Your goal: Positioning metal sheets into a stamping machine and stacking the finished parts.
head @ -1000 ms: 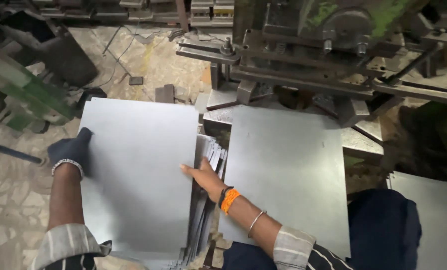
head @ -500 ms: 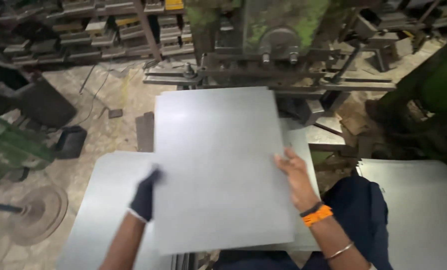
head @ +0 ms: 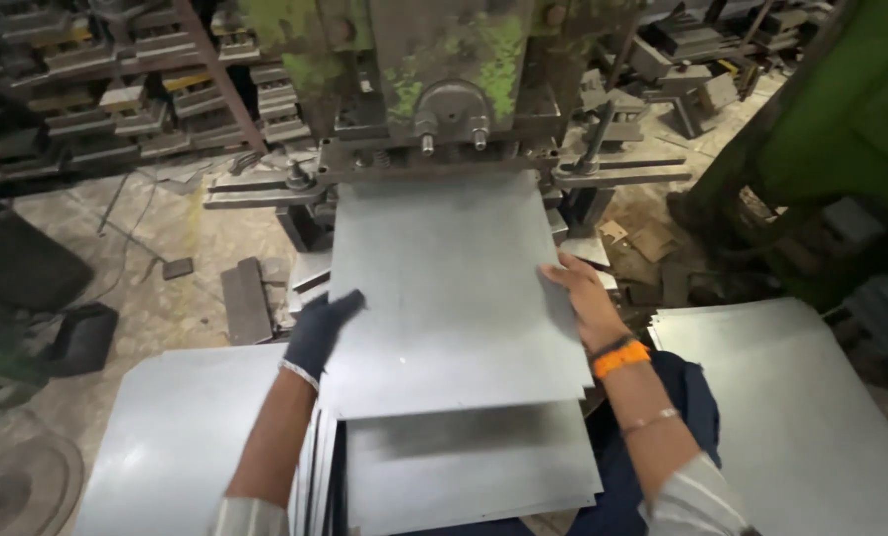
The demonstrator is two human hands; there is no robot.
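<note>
sheet metal (head: 454, 298), flat and grey, lies with its far edge under the green press (head: 444, 89). left hand (head: 320, 328), gloved, has its grip clenched on the sheet's left edge; right hand (head: 578, 293), bare, clasps the right edge. more sheets (head: 464, 476) lie stacked beneath.

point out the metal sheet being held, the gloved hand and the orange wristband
metal sheet (head: 454, 288), head view, bare middle
left hand (head: 317, 333), head view, back of the glove
orange wristband (head: 620, 358), head view, top of the band
</note>
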